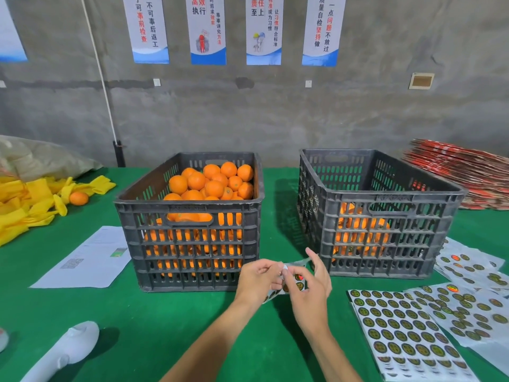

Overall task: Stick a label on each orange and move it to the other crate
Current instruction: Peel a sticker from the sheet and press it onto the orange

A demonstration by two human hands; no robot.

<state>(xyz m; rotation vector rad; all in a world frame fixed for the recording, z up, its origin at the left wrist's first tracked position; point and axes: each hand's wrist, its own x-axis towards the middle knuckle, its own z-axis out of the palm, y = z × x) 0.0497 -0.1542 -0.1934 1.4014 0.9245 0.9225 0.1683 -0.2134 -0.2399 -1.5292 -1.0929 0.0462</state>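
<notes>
Surface: green table (192, 326) against a bare grey wall (275, 111) hung with four printed banners (208, 28).
Label strip: small piece of sticker backing (286, 283) held between my two hands, in front of the gap between the crates; a few round labels left on it, its long axis slanting from lower left to upper right.
Left hand: my left hand (257, 278) grasps the strip, fingers curled round its near-left part and steadying it.
Right hand: my right hand (309, 282) pinches at the strip's right part, thumb and forefinger closed on it, the other fingers spread upward. I judge I am peeling one label free; whether it has lifted I cannot tell.
Full crate: dark slatted crate (190, 224) straight ahead and to the left of my hands, heaped with oranges (212, 180) above the rim.
Receiving crate: second dark crate (380, 216) ahead and to the right, with only a low layer of oranges seen through the slats.
Key relation: the oranges to be labelled lie up and left of the hands, nearer my left hand; the receiving crate is nearer my right. Judgement: left fetches the fruit, right applies the label and drops it rightward.
Spare labels: full sticker sheets (399, 329) lie flat to my right, overlapping, near the receiving crate.
Periphery: printed paper (85, 260) left of the full crate; yellow foam nets (30, 199) with one loose orange (78, 198) at far left; red flattened cartons (468, 175) stacked far right.
</notes>
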